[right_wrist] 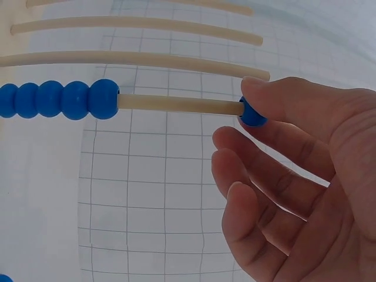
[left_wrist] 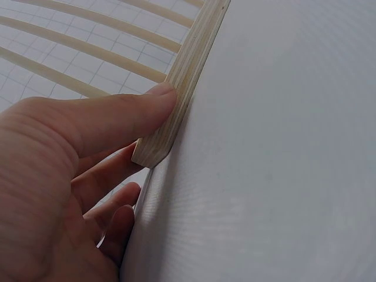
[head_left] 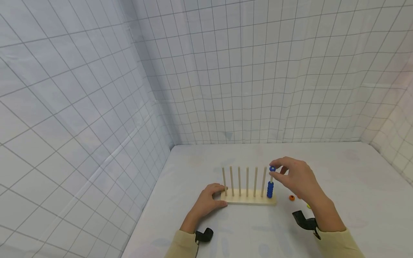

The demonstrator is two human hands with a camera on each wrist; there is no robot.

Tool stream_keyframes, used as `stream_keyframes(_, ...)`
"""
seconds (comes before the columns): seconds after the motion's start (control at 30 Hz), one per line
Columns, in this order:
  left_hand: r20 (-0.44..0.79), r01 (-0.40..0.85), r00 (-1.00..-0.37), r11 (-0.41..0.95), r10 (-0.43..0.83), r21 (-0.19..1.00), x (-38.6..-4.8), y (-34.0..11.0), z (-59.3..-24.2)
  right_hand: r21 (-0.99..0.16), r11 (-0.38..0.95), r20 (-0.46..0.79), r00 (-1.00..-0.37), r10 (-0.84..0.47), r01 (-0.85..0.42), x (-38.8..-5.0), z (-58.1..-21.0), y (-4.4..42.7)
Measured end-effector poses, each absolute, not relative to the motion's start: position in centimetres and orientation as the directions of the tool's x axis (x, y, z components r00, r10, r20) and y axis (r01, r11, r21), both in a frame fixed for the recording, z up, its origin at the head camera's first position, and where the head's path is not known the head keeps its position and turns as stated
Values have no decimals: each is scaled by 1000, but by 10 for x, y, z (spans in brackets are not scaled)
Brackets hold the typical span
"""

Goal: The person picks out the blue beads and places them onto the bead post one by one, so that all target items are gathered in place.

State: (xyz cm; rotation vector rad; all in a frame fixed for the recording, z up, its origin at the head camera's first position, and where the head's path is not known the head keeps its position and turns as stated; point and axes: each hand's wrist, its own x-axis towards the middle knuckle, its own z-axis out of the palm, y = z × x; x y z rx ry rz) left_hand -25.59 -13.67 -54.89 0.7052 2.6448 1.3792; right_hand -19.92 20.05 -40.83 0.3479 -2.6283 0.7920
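A pale wooden base (head_left: 248, 201) with a row of upright wooden pegs (head_left: 247, 182) stands on the table. My left hand (head_left: 206, 200) grips its left end; in the left wrist view the thumb (left_wrist: 132, 114) presses the base's edge (left_wrist: 182, 88). Between thumb and fingers, my right hand (head_left: 298, 177) pinches a blue bead (right_wrist: 252, 111) at the tip of the rightmost peg (right_wrist: 179, 104). Lower on that same peg sits a stack of several blue beads (head_left: 270, 190). The other pegs carry no beads.
Orange beads (head_left: 292, 197) and a yellow bead (head_left: 308, 206) lie on the white table (head_left: 258, 229) right of the base, partly behind the right arm. A blue bead (right_wrist: 4, 278) shows at the right wrist view's lower corner. Gridded white sheets (head_left: 242, 71) surround the table.
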Motion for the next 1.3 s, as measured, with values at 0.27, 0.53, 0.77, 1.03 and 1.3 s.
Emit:
stream_keyframes(0.27, 150, 368, -891, 486, 430, 793, -255, -137, -549, -484, 813, 399, -908, -125, -324, -199, -411, 201)
stream_keyframes(0.53, 139, 363, -891, 495, 433, 789, -256, -136, -549, -495, 814, 376, -920, -112, -302, -198, -412, 200)
stream_keyframes(0.77, 135, 360, -892, 497, 432, 789, -256, -137, -549, -497, 818, 365, -925, -106, -290, -198, -413, 199)
stream_keyframes(1.03, 143, 371, -889, 501, 435, 782, -257, -137, -549, -495, 817, 359, -926, -116, -294, -199, -417, 201)
stream_keyframes(1.3, 145, 375, -888, 505, 436, 777, -256, -137, -550, -503, 809, 359, -925, -125, -305, -199, -421, 202)
